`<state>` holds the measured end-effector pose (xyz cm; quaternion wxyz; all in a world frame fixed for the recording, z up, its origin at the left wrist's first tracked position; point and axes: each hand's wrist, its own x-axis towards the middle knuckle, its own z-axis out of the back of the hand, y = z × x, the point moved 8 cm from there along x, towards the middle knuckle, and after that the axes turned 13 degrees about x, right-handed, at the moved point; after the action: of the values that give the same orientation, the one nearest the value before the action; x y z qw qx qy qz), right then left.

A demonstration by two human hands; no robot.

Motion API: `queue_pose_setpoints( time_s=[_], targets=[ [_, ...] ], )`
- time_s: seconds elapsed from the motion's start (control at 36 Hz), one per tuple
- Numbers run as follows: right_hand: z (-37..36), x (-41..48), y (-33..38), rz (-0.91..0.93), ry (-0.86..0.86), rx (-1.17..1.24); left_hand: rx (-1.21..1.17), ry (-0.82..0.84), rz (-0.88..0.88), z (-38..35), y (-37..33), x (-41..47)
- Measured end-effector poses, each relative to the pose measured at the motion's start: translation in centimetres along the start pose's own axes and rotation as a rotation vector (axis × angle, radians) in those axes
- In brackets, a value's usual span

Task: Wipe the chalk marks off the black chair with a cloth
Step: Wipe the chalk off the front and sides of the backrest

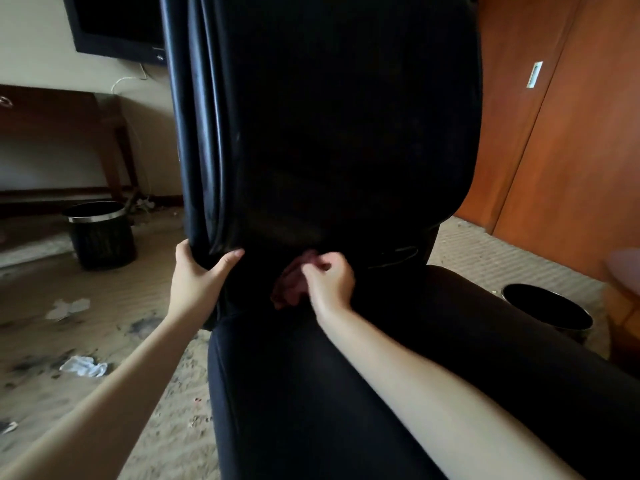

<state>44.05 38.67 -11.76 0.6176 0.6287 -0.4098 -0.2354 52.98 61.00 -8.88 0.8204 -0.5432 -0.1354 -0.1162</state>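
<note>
Carpeted rm: right hand (pixel 329 280) clamps cloth (pixel 291 289) vs black chair (pixel 346 133); left hand (pixel 199 275) grips backrest edge.

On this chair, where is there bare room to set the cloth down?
The seat is bare between the two forearms. Crowded: the crease under the backrest, where the right hand holds the cloth, and the left hand grips the edge.

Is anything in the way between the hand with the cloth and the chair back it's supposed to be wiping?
Nothing visible. The right hand grips the reddish cloth right at the foot of the black chair's backrest, while the left hand holds the backrest's left edge, off to the side.
</note>
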Motion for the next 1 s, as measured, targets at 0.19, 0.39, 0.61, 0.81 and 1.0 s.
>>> queue_pose_setpoints(
  time_s=[0.19, 0.39, 0.61, 0.81, 1.0],
  targets=[
    [14.4, 11.0, -1.2, -0.072, -0.449, -0.047, 0.015, 0.065, 0.026, -0.5, 0.2, 0.5],
    [17.3, 11.1, 1.6, 0.001, -0.411, -0.200, 0.112, 0.148, 0.090, -2.6, -0.7, 1.8],
    [22.6, 10.7, 1.9, 0.011, -0.600, -0.115, 0.427, 0.149, 0.118, -5.6, -2.8, -0.1],
    [26.5, 9.1, 3.0, 0.064, -0.856, -0.039, 0.691, 0.373, -0.085, -10.8, -5.0, -3.0],
    [25.7, 12.4, 1.2, 0.056, -0.719, 0.027, 0.916, 0.745, -0.297, -14.5, -2.9, -5.3]
  ],
)
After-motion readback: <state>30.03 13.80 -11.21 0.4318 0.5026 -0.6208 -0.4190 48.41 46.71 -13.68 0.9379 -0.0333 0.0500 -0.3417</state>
